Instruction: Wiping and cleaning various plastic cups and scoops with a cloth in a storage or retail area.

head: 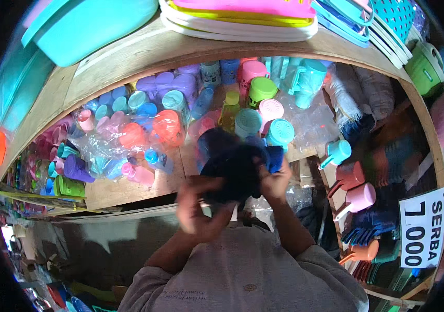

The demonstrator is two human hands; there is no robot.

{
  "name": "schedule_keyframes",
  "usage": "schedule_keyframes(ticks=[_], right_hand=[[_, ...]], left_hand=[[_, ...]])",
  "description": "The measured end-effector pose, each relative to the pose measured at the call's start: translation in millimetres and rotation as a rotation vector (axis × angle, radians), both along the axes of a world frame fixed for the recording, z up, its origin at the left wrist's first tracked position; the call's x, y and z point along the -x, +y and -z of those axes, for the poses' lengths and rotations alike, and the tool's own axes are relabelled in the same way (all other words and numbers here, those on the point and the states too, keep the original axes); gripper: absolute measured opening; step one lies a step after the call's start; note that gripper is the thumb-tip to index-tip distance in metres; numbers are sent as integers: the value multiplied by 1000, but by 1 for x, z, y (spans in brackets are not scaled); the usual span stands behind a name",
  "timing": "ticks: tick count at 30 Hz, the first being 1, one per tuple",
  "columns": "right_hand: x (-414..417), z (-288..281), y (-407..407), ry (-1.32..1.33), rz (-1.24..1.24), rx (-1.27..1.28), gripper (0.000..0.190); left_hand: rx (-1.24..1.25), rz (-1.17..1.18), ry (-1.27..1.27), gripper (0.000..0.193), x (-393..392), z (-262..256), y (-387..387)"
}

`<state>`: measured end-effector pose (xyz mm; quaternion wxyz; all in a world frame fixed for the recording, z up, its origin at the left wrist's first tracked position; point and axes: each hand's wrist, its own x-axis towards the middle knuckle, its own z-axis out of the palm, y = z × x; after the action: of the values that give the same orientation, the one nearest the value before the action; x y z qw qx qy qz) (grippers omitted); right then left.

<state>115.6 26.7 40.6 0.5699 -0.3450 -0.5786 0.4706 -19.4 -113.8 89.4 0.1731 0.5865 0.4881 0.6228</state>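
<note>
A black, motion-blurred item (pixel 231 171) is in front of my chest, over the front of the wooden shelf; its exact kind cannot be made out. My right hand (pixel 278 181) grips its right side, with a dark blue plastic cup (pixel 274 158) right by the fingertips. From the lower left, my left hand (pixel 200 212) reaches to the black item with thumb and fingers apart, and blur hides whether it holds it. Just behind are a turquoise-lidded container (pixel 280 132), a grey-green lidded container (pixel 248 123) and a yellow bottle (pixel 230 107).
Plastic-wrapped cups (pixel 101 152) and red-lidded containers (pixel 169 126) crowd the wooden shelf (pixel 128 193). A pink bottle (pixel 140 174) lies near its front. Dippers (pixel 356 197) hang at right beside a printed sign (pixel 422 230). Basins (pixel 97 31) and baskets (pixel 241 27) rest on the upper board.
</note>
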Motion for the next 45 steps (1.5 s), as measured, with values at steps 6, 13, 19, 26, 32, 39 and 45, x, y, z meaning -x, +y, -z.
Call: schedule_keyframes(ticks=[6, 13, 19, 26, 32, 39, 45], right_hand=[[-5, -5, 10, 280, 68, 228, 15], [-15, 7, 7, 111, -17, 269, 15], [-31, -16, -5, 6, 173, 33, 15], [-42, -54, -27, -312, -150, -507, 30], [7, 3, 1, -318, -654, 514, 33], [27, 22, 25, -1288, -775, -487, 25], [35, 65, 20, -547, -178, -141, 31]], left_hand=[[569, 246, -599, 82, 11, 60, 5], [801, 287, -1035, 42, -5, 53, 10], [743, 516, -1166, 32, 7, 85, 14], [776, 355, -727, 32, 6, 83, 15], [715, 192, 167, 40, -1, 59, 25], [781, 16, 121, 45, -7, 59, 15], [740, 54, 109, 49, -19, 60, 24]])
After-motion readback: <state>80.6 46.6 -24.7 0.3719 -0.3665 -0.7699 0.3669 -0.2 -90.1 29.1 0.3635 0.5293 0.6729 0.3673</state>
